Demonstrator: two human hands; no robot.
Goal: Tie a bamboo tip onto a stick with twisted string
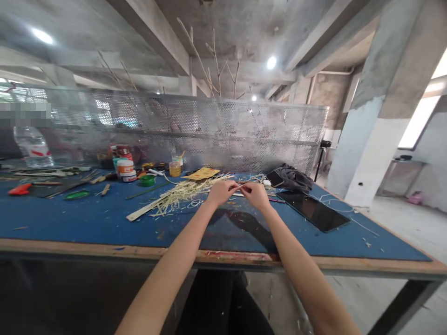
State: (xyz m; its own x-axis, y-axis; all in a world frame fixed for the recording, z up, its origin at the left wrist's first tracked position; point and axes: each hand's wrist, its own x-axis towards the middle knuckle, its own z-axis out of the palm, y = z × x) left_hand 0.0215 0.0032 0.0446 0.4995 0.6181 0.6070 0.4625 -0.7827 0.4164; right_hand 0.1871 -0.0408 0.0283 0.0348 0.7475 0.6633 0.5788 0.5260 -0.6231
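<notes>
Both arms reach forward over the blue table top (181, 232), and the fingertips nearly meet above its middle. My left hand (222, 192) is pinched closed; what it holds is too small to name. My right hand (256, 194) is closed the same way, its fingertips beside those of the left. A pile of pale shredded strips (181, 193) lies just left of the hands, with a flat pale strip (145, 210) at its near end. A yellow packet (202, 174) rests at the back of the pile.
A black tablet (316, 211) lies right of the hands, with a phone (275, 177) and dark cloth (296, 179) behind it. Paint jars (125, 170), a green lid (77, 195), an orange tool (20, 189) and a bottle (34, 146) are at left. A perforated metal screen (209, 135) borders the back.
</notes>
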